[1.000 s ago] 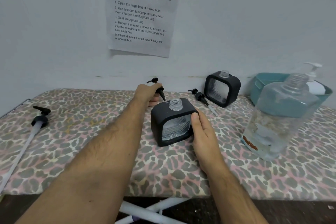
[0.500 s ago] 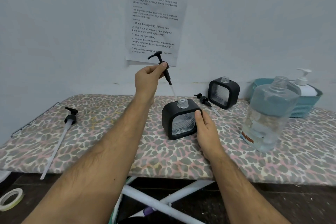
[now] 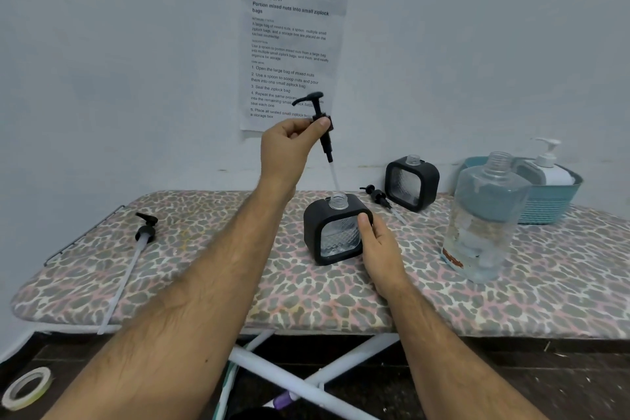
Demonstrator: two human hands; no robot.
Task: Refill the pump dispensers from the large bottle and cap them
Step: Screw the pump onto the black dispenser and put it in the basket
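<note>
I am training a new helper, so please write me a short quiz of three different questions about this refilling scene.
1. True or false: the left hand holds a black pump head in the air.
2. Which thing does the right hand steady? A) large clear bottle B) near black dispenser C) teal basket
3. Fill in: the far black dispenser stands with its neck ____.

Key: 1 true; 2 B; 3 open, with no pump on it.
</note>
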